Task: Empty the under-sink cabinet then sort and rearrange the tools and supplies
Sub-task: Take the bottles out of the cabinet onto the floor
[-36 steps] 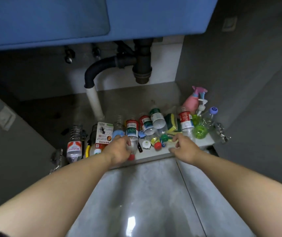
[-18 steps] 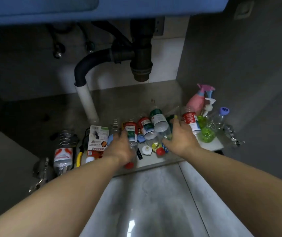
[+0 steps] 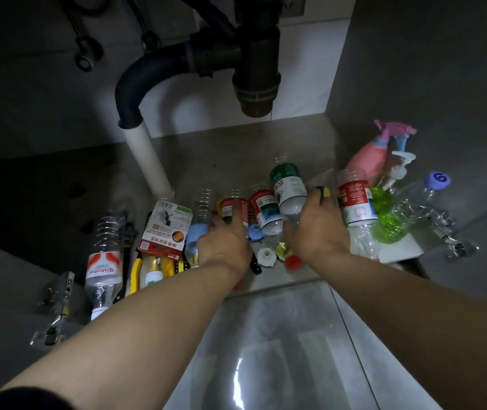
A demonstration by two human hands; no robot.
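The emptying step is judged in hand. On the cabinet floor (image 3: 236, 149), a clear red-labelled plastic bottle (image 3: 234, 207) is held by the left grip (image 3: 224, 244). A clear green-labelled plastic bottle (image 3: 288, 184) is covered by the right grip (image 3: 316, 229); closure cannot be told. Next, a firm hold and a lift clear of neighbouring bottles are required.
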